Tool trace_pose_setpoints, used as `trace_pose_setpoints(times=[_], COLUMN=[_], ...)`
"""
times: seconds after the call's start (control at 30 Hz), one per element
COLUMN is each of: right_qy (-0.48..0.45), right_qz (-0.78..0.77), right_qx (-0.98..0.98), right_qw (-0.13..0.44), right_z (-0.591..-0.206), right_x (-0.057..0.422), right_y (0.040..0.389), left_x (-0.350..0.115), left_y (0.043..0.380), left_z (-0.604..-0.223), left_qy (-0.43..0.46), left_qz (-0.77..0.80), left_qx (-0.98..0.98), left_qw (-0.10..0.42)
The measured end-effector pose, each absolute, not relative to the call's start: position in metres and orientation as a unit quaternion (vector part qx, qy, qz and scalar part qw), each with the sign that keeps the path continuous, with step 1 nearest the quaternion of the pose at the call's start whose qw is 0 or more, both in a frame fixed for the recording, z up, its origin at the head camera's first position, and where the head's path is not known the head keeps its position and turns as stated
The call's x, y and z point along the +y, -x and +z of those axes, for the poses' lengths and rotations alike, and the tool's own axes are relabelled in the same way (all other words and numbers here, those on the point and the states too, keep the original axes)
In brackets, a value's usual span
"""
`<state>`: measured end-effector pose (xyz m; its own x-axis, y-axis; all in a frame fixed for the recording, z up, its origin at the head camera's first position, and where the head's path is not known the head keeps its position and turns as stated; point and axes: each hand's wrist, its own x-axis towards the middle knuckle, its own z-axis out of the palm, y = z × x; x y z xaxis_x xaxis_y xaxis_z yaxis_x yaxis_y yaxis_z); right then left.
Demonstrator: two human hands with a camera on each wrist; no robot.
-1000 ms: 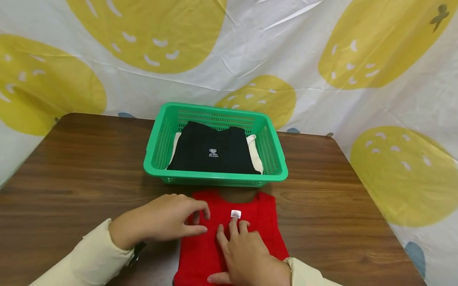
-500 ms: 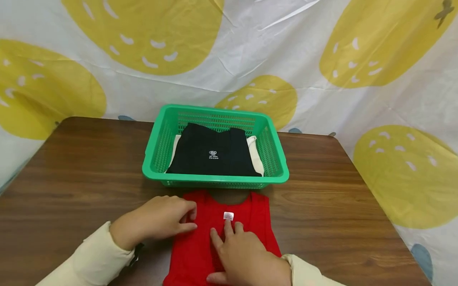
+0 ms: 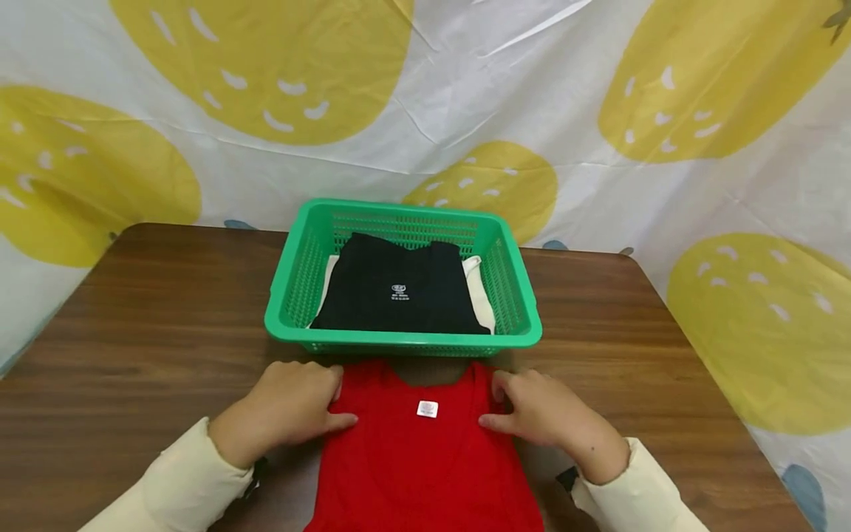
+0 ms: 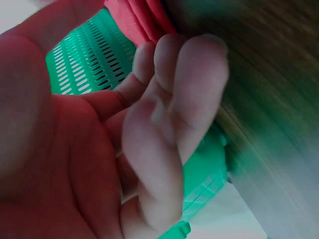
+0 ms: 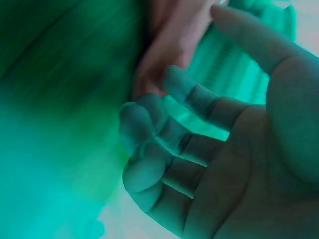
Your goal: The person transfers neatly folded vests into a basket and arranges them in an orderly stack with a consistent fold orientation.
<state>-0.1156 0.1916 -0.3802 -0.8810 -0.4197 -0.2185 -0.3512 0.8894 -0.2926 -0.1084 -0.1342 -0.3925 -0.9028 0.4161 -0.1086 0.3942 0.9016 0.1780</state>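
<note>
A red sleeveless top (image 3: 425,451) with a white label (image 3: 428,408) below its neckline lies flat on the table. My left hand (image 3: 286,410) is at its left shoulder edge, thumb on the cloth and fingers loosely bent. In the left wrist view, red cloth (image 4: 137,20) lies by the thumb and index fingertip, with a gap between them. My right hand (image 3: 548,414) is at the right shoulder edge, its thumb reaching onto the top. In the right wrist view, thumb and index finger stand well apart beside the blurred cloth (image 5: 172,50); neither hand shows a firm grip.
Just beyond the top stands a green plastic basket (image 3: 405,338). Inside it lies a folded black garment (image 3: 405,295) over cream cloth (image 3: 477,292). The brown wooden table (image 3: 166,332) meets a white curtain (image 3: 266,185) with yellow prints at the back.
My right hand has lifted off the middle of the red top and moved right to its shoulder edge. The top has shifted slightly left; my left hand stays at the left edge.
</note>
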Motion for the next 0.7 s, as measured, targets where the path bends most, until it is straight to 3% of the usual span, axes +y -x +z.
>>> trace_pose_setpoints(times=[0.23, 0.5, 0.7], right_qy=[0.203, 0.253, 0.268], right_qz=[-0.211, -0.228, -0.237], right_qx=[0.944, 0.932, 0.922], right_qw=[0.155, 0.126, 0.150], right_z=[-0.397, -0.402, -0.402], right_x=[0.211, 0.214, 0.217], right_y=[0.140, 0.142, 0.145], left_x=[-0.138, -0.138, -0.138], left_y=[0.108, 0.110, 0.111], left_z=[-0.397, -0.400, -0.401], left_qy=[-0.206, -0.200, -0.199], left_qz=[0.057, 0.064, 0.073], left_qx=[0.975, 0.976, 0.974], left_qw=[0.065, 0.064, 0.080])
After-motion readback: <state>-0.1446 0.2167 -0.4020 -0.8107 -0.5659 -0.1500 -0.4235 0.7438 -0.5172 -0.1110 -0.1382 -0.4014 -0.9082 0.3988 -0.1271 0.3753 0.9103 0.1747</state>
